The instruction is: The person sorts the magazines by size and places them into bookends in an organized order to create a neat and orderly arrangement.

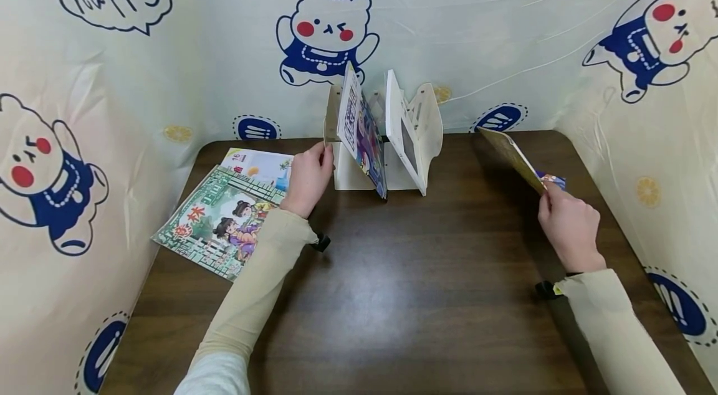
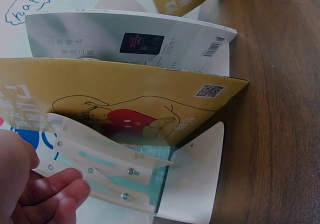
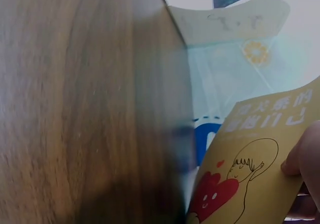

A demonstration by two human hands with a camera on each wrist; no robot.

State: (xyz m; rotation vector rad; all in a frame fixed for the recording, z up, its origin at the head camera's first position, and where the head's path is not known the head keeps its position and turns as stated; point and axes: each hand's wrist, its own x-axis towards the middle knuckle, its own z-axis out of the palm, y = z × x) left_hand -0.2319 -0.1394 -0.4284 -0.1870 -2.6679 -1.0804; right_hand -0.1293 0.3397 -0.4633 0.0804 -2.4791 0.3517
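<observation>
Tabletop, head view: dark wood [image 1: 437, 295]; white rack [image 1: 350, 176] stands near the far edge, a wide stretch of wood in front of it and another to its right.
Right edge: well right of rack, just beside the right hand [image 1: 572, 230].
Yellow book [image 1: 513, 157]: in that hand, well right of rack, tilted, nearly edge-on to the camera. Touching wood or not, cannot tell.
Purple-blue patch [image 1: 552, 180]: behind the book's near end; what it belongs to, cannot tell.
Rack books: colourful book [image 1: 364, 139] and white book [image 1: 401, 133], both leaning, gap between.
Left of rack: green-bordered magazine [image 1: 215, 220] overlaps white-and-blue magazine [image 1: 258, 164]; left sleeve [image 1: 247, 289] crosses the green one.
Left hand [image 1: 305, 180]: at the rack's left end.
End panel, left-wrist view: whitish, screws showing [image 2: 90, 144]; thumb and curled fingers pinch its edge.
Beyond panel: colourful book's other face, yellow, with red heart and QR code; then white book, barcode visible.
Yellow cover, right-wrist view: white characters, line-drawn figure, smiling red heart.
Grip: thumb flat on cover, book pinched; remaining fingers mostly hidden, spread or together, cannot tell.
Room: rack's right end well apart from the book, table edge running between, partly blurred.
</observation>
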